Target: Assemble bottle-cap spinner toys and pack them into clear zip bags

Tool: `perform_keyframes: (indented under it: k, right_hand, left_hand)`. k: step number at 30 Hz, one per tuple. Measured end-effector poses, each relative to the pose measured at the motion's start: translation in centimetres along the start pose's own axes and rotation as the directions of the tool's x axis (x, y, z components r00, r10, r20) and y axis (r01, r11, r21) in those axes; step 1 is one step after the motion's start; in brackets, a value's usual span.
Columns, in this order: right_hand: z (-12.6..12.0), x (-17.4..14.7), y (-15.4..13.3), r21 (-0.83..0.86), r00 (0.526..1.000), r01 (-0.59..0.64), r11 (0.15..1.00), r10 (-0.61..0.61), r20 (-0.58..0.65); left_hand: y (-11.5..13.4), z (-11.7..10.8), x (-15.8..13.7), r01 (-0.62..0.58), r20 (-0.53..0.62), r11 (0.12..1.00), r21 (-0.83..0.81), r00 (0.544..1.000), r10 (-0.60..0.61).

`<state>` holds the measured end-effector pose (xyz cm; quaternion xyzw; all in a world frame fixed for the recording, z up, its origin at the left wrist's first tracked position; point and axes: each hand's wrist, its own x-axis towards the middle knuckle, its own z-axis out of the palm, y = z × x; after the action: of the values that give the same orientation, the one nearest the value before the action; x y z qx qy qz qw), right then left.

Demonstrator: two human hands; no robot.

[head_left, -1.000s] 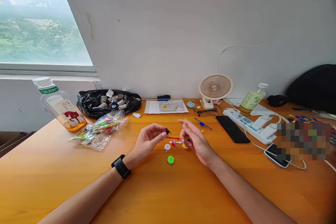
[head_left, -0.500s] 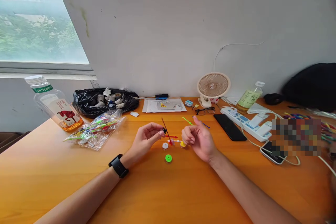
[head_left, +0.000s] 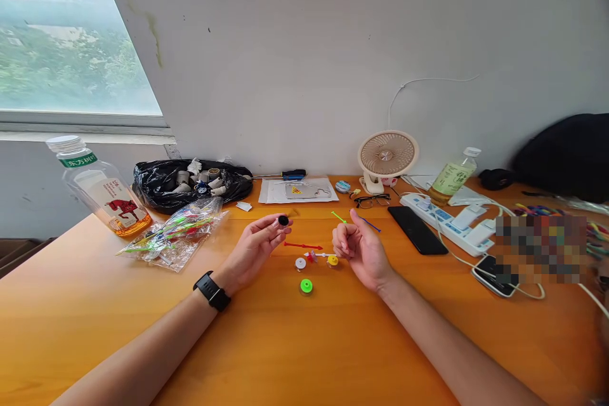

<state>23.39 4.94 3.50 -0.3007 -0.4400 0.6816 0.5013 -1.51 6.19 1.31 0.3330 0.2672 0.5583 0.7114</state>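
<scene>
My left hand (head_left: 254, 247), wearing a black watch, pinches a small round black plastic piece (head_left: 283, 221) above the table. A thin brownish streak, blurred, shows just beyond it. My right hand (head_left: 362, 250) is raised, fingers loosely curled and thumb up; I see nothing in it. Between and below the hands lie a red arrow-ended plastic strip (head_left: 303, 246), a white strip (head_left: 323, 255), a white round piece (head_left: 300, 263), a small red and pink piece (head_left: 311, 257), a yellow round piece (head_left: 332, 261) and a green round piece (head_left: 306, 287). Green (head_left: 339, 217) and blue (head_left: 370, 224) strips lie behind my right hand.
At left stand a tilted-looking bottle (head_left: 102, 190), a clear bag of colourful parts (head_left: 174, 235) and a black plastic bag (head_left: 152, 181). A fan (head_left: 387, 155), glasses (head_left: 373, 202), phone (head_left: 417, 230), power strip (head_left: 442, 222) and second bottle (head_left: 451, 176) occupy the back right.
My left hand has moved slightly left and up and turned the black piece so its round face shows. The dark stick seen beside it is now a faint blur. My right hand barely moved.
</scene>
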Motion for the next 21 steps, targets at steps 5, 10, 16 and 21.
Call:
perform_keyframes:
  k: [5, 10, 16, 21]
  right_hand:
    - [0.05, 0.0, 0.11, -0.002, 1.0, -0.004, 1.0, 0.004, -0.026]
    - [-0.06, -0.01, 0.33, -0.011, 0.998, -0.004, 1.0, 0.003, -0.055]
    - [0.1, -0.11, 0.57, -0.072, 0.997, 0.017, 0.997, -0.023, -0.077]
    - [0.0, -0.07, 0.63, -0.116, 0.993, 0.044, 0.992, -0.055, -0.101]
  left_hand:
    - [-0.19, -0.44, 0.17, 0.002, 0.023, 0.999, -0.039, 1.0, -0.001]
    - [-0.33, -0.42, 0.01, 0.021, 0.051, 1.0, -0.02, 0.998, -0.02]
    - [-0.34, -0.28, -0.18, 0.05, 0.061, 0.999, -0.019, 0.997, -0.049]
    - [-0.45, -0.49, 0.01, 0.048, 0.024, 0.997, -0.054, 0.999, -0.047]
